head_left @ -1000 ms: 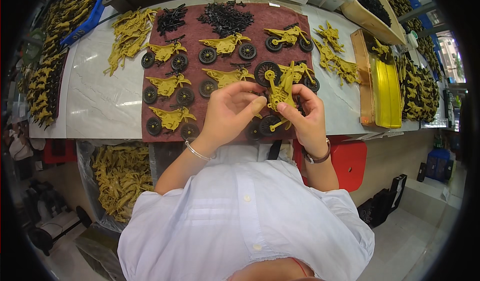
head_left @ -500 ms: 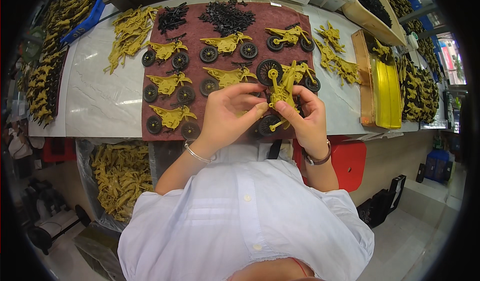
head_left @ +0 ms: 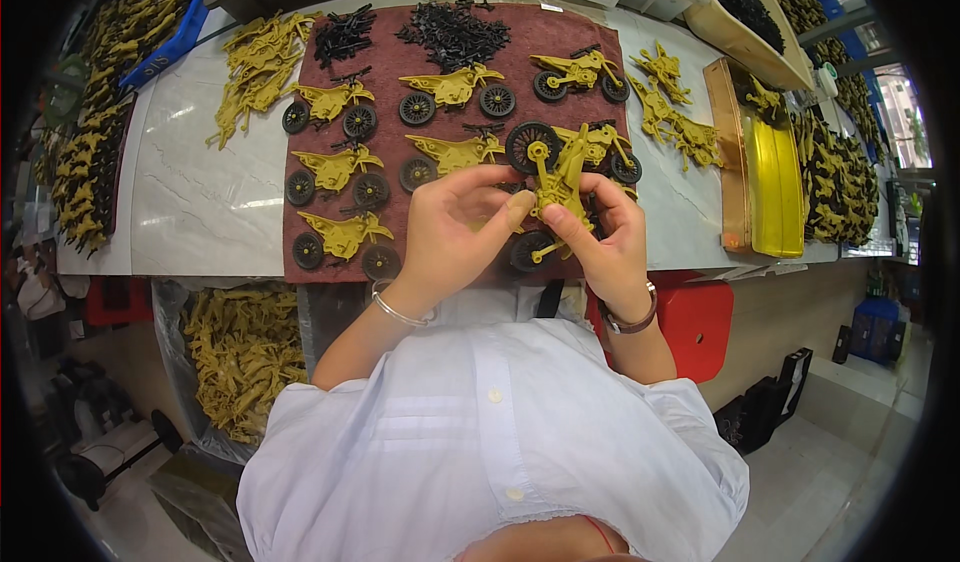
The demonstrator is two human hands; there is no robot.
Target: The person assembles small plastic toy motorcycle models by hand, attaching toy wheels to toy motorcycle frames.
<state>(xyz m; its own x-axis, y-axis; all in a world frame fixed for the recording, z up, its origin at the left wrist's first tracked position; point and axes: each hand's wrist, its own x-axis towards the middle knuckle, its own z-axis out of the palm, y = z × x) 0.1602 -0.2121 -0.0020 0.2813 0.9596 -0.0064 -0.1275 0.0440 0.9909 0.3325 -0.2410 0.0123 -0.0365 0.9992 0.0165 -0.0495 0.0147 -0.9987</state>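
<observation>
A yellow plastic toy motorcycle point(head_left: 565, 184) with black spoked wheels is held up on end over the right front of the maroon cloth point(head_left: 392, 217). My right hand point(head_left: 612, 252) grips its yellow body, thumb across the near side and fingers behind. From the left, my left hand point(head_left: 448, 230) closes thumb and curled fingers at the motorcycle's edge, just below the upper wheel point(head_left: 531, 148). Whether those fingertips also pinch a small part is hidden. Several similar toy motorcycles point(head_left: 455, 86) lie in rows on the cloth, some partly covered by my hands.
Small black parts point(head_left: 455, 40) are heaped at the cloth's far edge. Yellow bodies lie in piles to the left point(head_left: 262, 67) and right point(head_left: 675, 122). A gold metal tin point(head_left: 735, 162) stands at the right. Below the table's left front, a lined bin point(head_left: 242, 357) holds yellow pieces.
The toy motorcycle has turned slightly and shifted a little left in my hands. My left fingertips have moved slightly, and the other things lie as before.
</observation>
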